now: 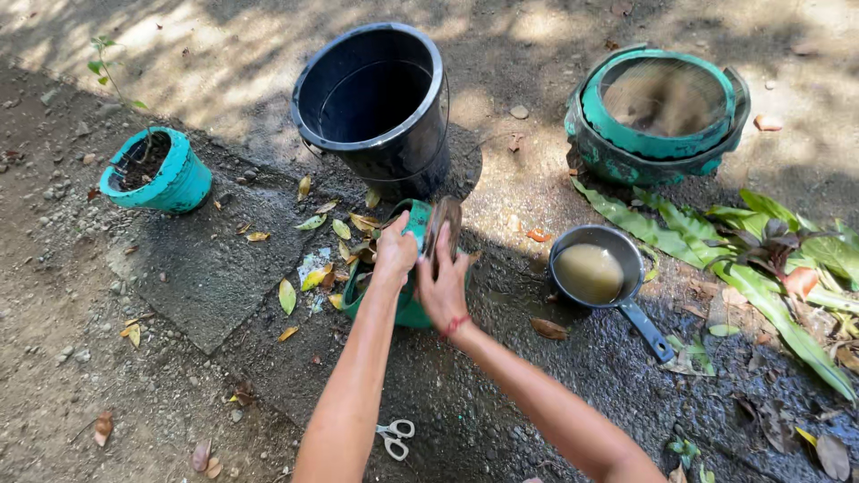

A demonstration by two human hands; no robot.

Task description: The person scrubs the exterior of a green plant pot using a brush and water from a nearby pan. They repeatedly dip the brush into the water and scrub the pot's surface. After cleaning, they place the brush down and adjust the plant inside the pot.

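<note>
Outdoors, left hand gripping green pot rim, right hand closed around brown husk piece

Teal pot, black bucket, teal planter upper left, grey pan holding murky tan water.

An outdoor garden or yard work spot on bare ground: dirt, gravel and fallen leaves lie around a concrete slab at centre left. A teal pot with a small seedling stands at upper left, a black bucket at top centre, stacked teal pots at upper right, and cut green leaves at right
</note>
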